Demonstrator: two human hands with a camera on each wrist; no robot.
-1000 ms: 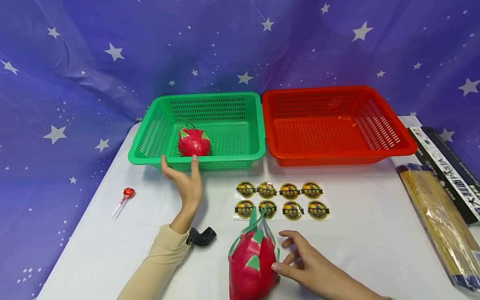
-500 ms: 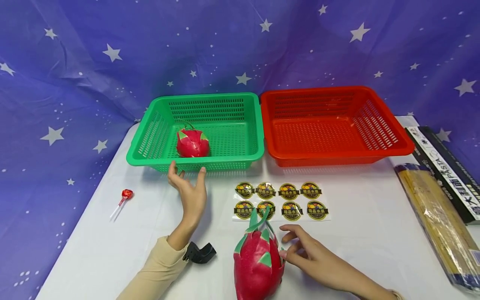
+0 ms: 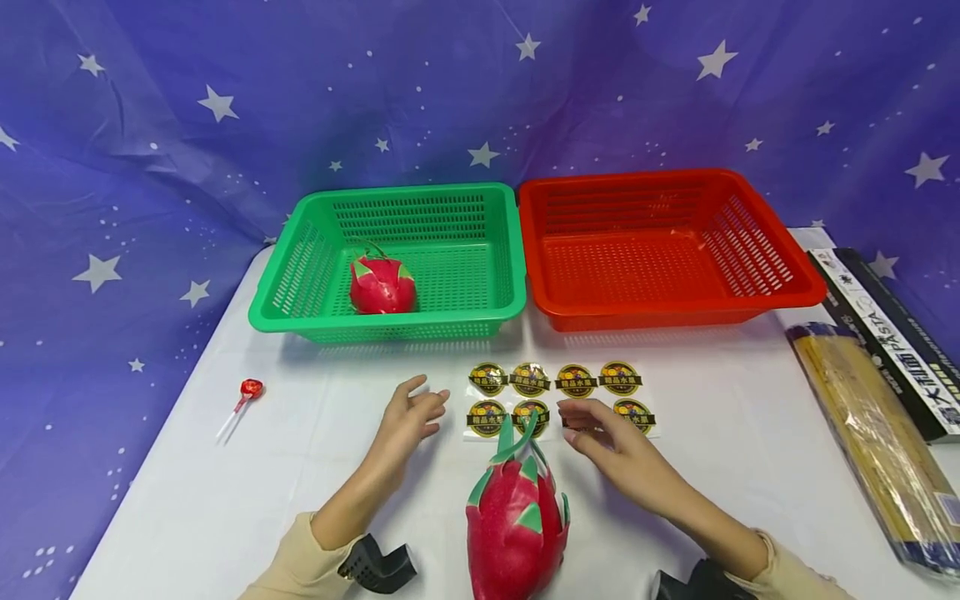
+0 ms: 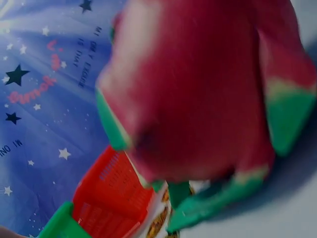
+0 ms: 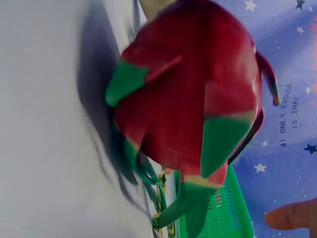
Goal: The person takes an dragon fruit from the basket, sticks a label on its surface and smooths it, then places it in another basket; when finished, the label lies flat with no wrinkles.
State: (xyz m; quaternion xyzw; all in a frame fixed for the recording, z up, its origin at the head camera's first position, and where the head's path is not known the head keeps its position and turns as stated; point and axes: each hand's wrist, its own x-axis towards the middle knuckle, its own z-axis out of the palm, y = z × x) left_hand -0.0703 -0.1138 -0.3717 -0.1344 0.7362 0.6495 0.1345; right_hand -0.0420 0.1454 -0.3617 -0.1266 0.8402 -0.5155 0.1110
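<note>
A large red dragon fruit [image 3: 512,533] with green leaf tips lies on the white table between my two forearms; it fills much of both wrist views. My left hand [image 3: 405,429] hovers left of the sticker sheet [image 3: 551,400], fingers loosely bent and holding nothing. Over the sheet's lower right part, my right hand [image 3: 611,446] has relaxed, slightly bent fingers and covers one of the round fruit stickers. No contact with the stickers can be made out. The other dragon fruit [image 3: 382,286] sits in the green basket [image 3: 480,318].
A red basket [image 3: 675,315] stands beside the green one at the back. On the left lies a red lollipop [image 3: 249,390]. A pasta pack [image 3: 870,433] and a dark pasta box [image 3: 888,333] lie along the right edge. A blue starry cloth [image 3: 420,83] hangs behind.
My left hand has left the green basket's front rim and come toward the sticker sheet. My right hand has let go of the large dragon fruit and moved up over the stickers.
</note>
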